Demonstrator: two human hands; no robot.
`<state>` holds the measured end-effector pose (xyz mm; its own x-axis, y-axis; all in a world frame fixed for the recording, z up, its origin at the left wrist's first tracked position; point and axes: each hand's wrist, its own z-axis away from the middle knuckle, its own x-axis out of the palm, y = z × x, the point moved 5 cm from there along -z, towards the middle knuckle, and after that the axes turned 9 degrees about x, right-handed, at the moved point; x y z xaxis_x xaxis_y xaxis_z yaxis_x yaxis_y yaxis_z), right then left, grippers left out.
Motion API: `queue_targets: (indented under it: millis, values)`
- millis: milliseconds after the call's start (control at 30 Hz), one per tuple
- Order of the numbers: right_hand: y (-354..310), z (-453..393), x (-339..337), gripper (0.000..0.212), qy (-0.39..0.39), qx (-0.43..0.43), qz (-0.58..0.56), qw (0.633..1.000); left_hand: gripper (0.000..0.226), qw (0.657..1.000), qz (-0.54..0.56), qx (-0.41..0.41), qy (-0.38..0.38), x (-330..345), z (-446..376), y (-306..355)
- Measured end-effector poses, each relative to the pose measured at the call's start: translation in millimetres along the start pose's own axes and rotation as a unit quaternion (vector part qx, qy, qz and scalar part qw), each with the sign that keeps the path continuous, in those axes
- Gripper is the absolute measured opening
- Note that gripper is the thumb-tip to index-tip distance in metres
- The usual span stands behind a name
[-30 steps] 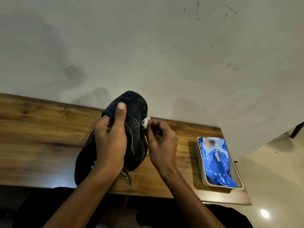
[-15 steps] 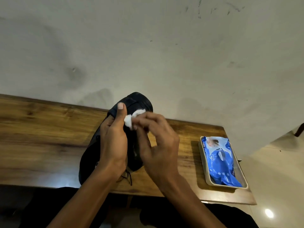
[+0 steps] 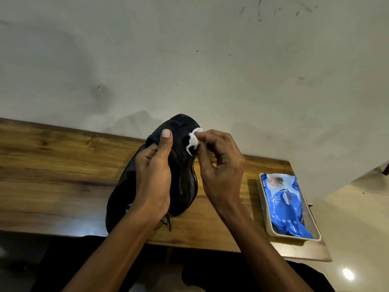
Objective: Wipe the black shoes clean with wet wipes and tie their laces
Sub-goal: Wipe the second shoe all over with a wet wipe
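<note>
A black shoe [image 3: 182,165] stands tilted on the wooden table [image 3: 52,165], its far end raised toward the wall. My left hand [image 3: 154,178] grips it from the left, thumb laid up along its upper side. My right hand [image 3: 221,165] pinches a small crumpled white wet wipe [image 3: 194,141] and presses it against the shoe's upper right side. A black lace end [image 3: 167,222] hangs below my left wrist. Only one shoe is visible.
A blue pack of wet wipes [image 3: 284,205] lies in a cream tray [image 3: 293,236] at the table's right end. A scuffed white wall [image 3: 189,60] rises right behind the table. Tiled floor [image 3: 357,228] shows to the right, my dark-clothed legs below.
My right hand carried the wipe from the shoe's right edge across toward my left thumb, then back right and up to the shoe's upper right side. My left hand kept its grip.
</note>
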<state>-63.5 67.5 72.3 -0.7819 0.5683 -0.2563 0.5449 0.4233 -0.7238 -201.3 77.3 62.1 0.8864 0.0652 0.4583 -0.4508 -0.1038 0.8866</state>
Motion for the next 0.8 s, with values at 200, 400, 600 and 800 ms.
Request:
queue_targets:
  millis: [200, 400, 600, 800]
  values:
    - [7.5, 63.7, 14.1, 0.016, -0.107, 0.01, 0.015, 0.994, 0.071, 0.997, 0.014, -0.02, 0.07, -11.0, -6.4, -1.7]
    - [-12.9, 22.9, 10.7, 0.016, -0.038, 0.005, -0.026, 0.999, 0.054, 0.999, 0.011, -0.036, 0.039, -9.0, -6.9, -7.6]
    - [-17.0, 21.6, 12.8, 0.019, -0.018, -0.057, 0.019, 0.998, 0.04, 1.0, -0.006, -0.011, 0.0, -2.6, -5.0, -7.1]
    - [6.2, 59.2, 17.6, 0.016, -0.093, -0.038, 0.045, 0.994, 0.032, 0.999, -0.024, 0.001, 0.039, -10.7, -12.7, -5.7]
